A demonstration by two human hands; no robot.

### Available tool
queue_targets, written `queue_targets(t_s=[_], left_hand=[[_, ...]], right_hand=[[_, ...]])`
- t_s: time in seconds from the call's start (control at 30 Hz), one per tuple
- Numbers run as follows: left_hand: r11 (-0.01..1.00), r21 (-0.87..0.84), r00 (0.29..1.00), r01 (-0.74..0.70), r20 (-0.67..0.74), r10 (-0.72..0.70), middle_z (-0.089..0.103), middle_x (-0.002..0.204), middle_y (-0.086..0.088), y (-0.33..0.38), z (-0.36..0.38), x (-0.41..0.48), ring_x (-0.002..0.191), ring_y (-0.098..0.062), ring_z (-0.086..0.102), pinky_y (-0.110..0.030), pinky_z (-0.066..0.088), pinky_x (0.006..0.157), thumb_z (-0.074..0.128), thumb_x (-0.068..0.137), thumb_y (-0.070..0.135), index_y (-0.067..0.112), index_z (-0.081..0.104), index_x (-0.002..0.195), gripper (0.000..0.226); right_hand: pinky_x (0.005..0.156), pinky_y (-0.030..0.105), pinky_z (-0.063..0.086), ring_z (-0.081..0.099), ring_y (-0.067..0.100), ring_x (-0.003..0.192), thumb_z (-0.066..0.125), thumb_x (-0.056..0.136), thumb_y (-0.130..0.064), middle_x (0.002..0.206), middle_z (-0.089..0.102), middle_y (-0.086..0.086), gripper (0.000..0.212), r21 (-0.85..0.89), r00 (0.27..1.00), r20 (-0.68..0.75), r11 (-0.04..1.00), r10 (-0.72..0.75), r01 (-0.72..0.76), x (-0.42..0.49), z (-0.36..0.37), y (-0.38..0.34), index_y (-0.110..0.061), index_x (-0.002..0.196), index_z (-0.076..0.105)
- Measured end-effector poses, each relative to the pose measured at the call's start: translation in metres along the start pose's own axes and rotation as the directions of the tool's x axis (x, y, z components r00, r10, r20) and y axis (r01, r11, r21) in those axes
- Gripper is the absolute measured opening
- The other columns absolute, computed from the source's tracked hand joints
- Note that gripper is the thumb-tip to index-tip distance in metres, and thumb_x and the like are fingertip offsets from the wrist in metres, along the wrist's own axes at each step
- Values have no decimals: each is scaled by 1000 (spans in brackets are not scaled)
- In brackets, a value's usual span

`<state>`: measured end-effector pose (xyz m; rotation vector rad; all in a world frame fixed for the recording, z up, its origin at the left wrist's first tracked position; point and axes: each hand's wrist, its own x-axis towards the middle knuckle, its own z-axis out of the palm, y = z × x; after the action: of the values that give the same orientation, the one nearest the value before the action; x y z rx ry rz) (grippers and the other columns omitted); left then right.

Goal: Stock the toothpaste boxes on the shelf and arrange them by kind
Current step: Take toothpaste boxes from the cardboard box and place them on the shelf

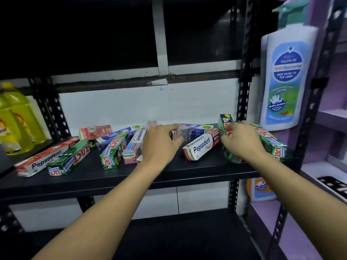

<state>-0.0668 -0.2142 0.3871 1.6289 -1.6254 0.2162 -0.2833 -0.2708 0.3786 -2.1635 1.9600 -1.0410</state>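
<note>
My left hand (pixel 159 142) is curled around the near end of a blurred blue and white cardboard toothpaste box (pixel 185 132), fingers wrapped over its top; the box points away from my palm toward the back of the flat black metal shelf (pixel 112 177). My right hand (pixel 239 140) is closed on a green rectangular Zact toothpaste box (pixel 226 126), which stands tilted with its far end raised above my knuckles. Just beyond my right wrist on the outer side lies a second green Zact box (pixel 272 141), flat and touching the hand's edge.

Between my two hands a white and red Pepsodent box (pixel 201 146) lies slanted on the shelf, close to both sets of fingers. Just outside my left hand sits another white Pepsodent box (pixel 134 147), then a green Zact box (pixel 113 152) beside it, a blue and white box (pixel 116 136) behind those, and a small red box (pixel 94 131) farther back. Farthest out from my left hand, a long green Zact box (pixel 72 159) leans against a long red and white Pepsodent box (pixel 43 159).

Well beyond my right hand stands a tall white plastic bottle with a blue label (pixel 285 81). Far past my left hand are yellow plastic bottles (pixel 16 119).
</note>
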Motion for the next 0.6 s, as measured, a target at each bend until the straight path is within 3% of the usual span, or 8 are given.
queue_targets(t_s=[0.07, 0.17, 0.27, 0.33, 0.43, 0.53, 0.6], left_hand=[[1000, -3, 997, 14, 72, -14, 72, 119, 1, 0, 8, -2, 114, -21, 62, -27, 43, 90, 73, 84, 46, 27, 69, 126, 45], [992, -97, 977, 77, 205, -56, 71, 121, 3, 1, 18, -3, 112, -15, 62, -25, 44, 90, 68, 87, 53, 26, 71, 123, 45], [980, -140, 939, 140, 332, -87, 61, 137, 3, 4, 25, -9, 125, -14, 55, -25, 42, 98, 66, 88, 50, 28, 66, 131, 48], [984, -133, 939, 117, 337, -66, 56, 143, 3, 5, 26, -12, 131, -15, 51, -24, 39, 99, 66, 89, 45, 28, 60, 137, 51], [982, -155, 937, 107, 347, -47, 56, 144, 1, 2, 25, -13, 132, -16, 50, -27, 40, 103, 65, 91, 44, 28, 57, 140, 52], [983, -163, 931, 80, 365, -15, 56, 143, 2, -1, 23, -15, 130, -16, 51, -31, 42, 105, 65, 91, 49, 28, 56, 141, 55], [988, -146, 928, 46, 372, 12, 54, 146, 3, -2, 23, -15, 133, -16, 48, -31, 40, 106, 63, 92, 51, 28, 54, 143, 56]], right_hand=[[97, 43, 44, 51, 34, 117, 53, 82, -47, 129, 57, 12, 50, -114, 999, 19, 992, -45, 47, -6, -3, 7, -19, 123, 64], [108, 51, 27, 35, 30, 138, 47, 86, -60, 155, 35, 4, 69, -283, 990, 123, 954, -64, 97, -13, 3, 23, -29, 146, 36], [114, 54, 18, 17, 27, 149, 45, 89, -59, 164, 13, 5, 80, -201, 988, 143, 976, -53, 81, -18, 12, 37, -29, 155, 11], [116, 53, 15, 15, 23, 150, 50, 90, -56, 164, 13, 4, 80, -95, 991, 97, 990, -94, 103, -26, 15, 40, -29, 155, 12], [117, 49, 16, 23, 18, 147, 60, 87, -49, 159, 27, -1, 73, -13, 984, 10, 984, -180, 180, -38, 17, 38, -27, 149, 28], [116, 47, 16, 27, 16, 145, 59, 89, -42, 150, 41, -6, 57, -94, 970, 27, 966, -240, 241, -38, 18, 43, -27, 142, 42], [117, 48, 12, 22, 16, 148, 55, 92, -43, 153, 38, -8, 57, -127, 967, 65, 959, -248, 254, -31, 18, 46, -28, 145, 40]])
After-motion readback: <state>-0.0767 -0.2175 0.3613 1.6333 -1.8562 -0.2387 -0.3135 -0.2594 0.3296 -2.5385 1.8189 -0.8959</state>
